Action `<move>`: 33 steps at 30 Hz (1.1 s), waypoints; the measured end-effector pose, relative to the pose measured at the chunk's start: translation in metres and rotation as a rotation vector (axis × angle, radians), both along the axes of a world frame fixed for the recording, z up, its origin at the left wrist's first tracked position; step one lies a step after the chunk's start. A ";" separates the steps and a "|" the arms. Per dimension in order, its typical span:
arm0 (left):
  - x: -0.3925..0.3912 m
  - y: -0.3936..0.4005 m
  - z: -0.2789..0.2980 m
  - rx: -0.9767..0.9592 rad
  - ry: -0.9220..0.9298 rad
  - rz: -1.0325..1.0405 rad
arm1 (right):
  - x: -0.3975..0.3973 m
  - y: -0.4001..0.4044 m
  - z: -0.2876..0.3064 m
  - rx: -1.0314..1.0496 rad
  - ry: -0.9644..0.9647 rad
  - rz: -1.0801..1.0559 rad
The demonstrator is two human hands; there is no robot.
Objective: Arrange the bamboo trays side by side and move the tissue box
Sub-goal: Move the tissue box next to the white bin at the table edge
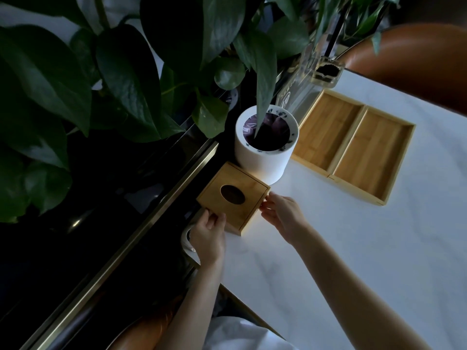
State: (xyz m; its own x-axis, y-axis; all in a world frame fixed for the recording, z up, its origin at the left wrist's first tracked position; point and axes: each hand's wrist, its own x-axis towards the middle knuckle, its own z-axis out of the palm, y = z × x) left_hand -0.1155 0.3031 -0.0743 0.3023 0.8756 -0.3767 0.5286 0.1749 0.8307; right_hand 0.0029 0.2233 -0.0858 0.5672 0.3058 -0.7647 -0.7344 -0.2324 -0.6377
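A square bamboo tissue box (233,197) with an oval hole in its lid stands on the white table (353,248), against its left edge. My left hand (208,234) grips the box's near left corner. My right hand (281,215) touches its right side with the fingertips. Two shallow bamboo trays lie side by side, touching, at the far right: the left tray (326,130) and the right tray (371,154). Both trays hold nothing.
A white cylindrical plant pot (262,157) stands just behind the tissue box, touching the left tray's corner. Large dark green leaves (121,79) hang over the left. A clear acrylic sign stand (326,72) sits behind the trays. A brown chair back (414,59) is at the far right.
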 end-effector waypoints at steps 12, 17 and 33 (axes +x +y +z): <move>0.001 0.012 -0.004 -0.004 0.022 -0.028 | 0.003 0.006 0.001 0.005 -0.020 0.061; 0.001 0.017 -0.005 -0.020 0.001 -0.046 | 0.001 0.005 -0.001 0.064 0.001 0.080; -0.004 0.005 0.011 0.468 0.241 -0.404 | 0.004 -0.025 0.036 -0.026 -0.443 0.199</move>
State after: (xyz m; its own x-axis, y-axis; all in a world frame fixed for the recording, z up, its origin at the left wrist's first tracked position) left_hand -0.1191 0.3085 -0.0633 0.5962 0.7986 -0.0822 0.6575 -0.4270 0.6208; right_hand 0.0070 0.1982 -0.0497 0.7723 0.4258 -0.4715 -0.3331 -0.3606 -0.8712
